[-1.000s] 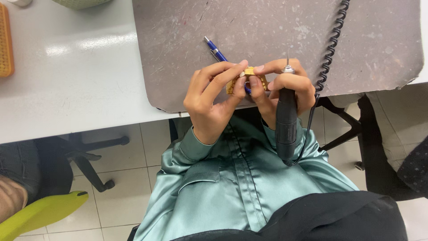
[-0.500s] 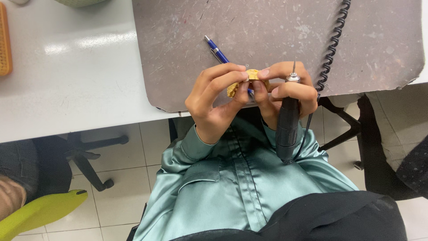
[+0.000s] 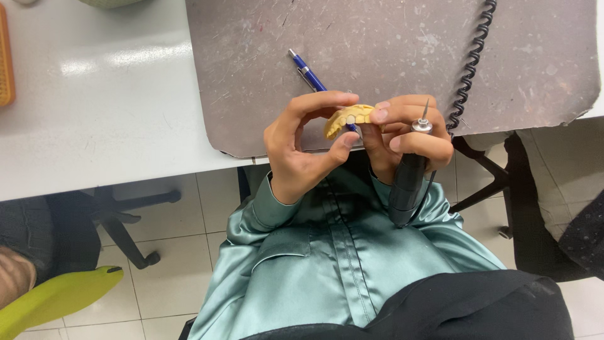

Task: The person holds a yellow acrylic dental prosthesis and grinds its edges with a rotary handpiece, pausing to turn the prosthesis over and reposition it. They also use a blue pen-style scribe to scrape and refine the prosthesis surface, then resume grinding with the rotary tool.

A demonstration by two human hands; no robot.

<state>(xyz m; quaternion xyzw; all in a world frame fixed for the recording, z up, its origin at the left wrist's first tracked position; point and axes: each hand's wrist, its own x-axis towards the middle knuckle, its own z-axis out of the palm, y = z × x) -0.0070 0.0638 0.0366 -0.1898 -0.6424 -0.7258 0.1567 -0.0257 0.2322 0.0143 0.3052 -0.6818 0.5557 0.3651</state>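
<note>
A white table (image 3: 94, 119) fills the upper part of the view, its front edge running above a tiled floor (image 3: 170, 264). A grey-brown mat (image 3: 377, 50), scratched and speckled with pale dust, lies on the table and overhangs its front edge (the mat's near edge is uneven and curls a little). On the mat rests a blue pen (image 3: 308, 72), lying at a slant, and a black coiled cord (image 3: 475, 56) runs down across the mat's right part. An orange object (image 3: 5, 56) sits at the table's far left edge, mostly cut off.
</note>
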